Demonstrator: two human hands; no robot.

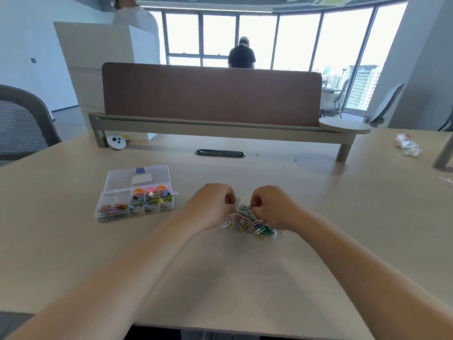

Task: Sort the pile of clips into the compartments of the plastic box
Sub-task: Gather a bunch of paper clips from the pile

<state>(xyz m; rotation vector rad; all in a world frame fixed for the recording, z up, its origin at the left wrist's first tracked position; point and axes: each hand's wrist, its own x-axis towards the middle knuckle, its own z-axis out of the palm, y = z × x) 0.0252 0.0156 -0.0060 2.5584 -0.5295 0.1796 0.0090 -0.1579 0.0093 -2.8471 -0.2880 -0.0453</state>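
Both hands work at the far edge of the pile of clips [250, 223] in the head view. My left hand [208, 204] and my right hand [272, 208] each have the fingers curled in, pinching clips at the top of the heap, and I seem to be teasing a tangle apart. The pile lies on the desk [245, 278] straight ahead, touching both hands.

The coming carry turns on where the plastic box [113, 196] stands. It is left of the pile and slightly farther away, well apart from it, with its long side running roughly across me, so my left hand is nearer. Paper clips [112, 208] lie in its front-left compartment, and binder clips [152, 199] in those beside it.

My fingertips hide behind the knuckles, so I cannot tell how many clips each pinch holds. The box's clear rear half is too blurred to read.
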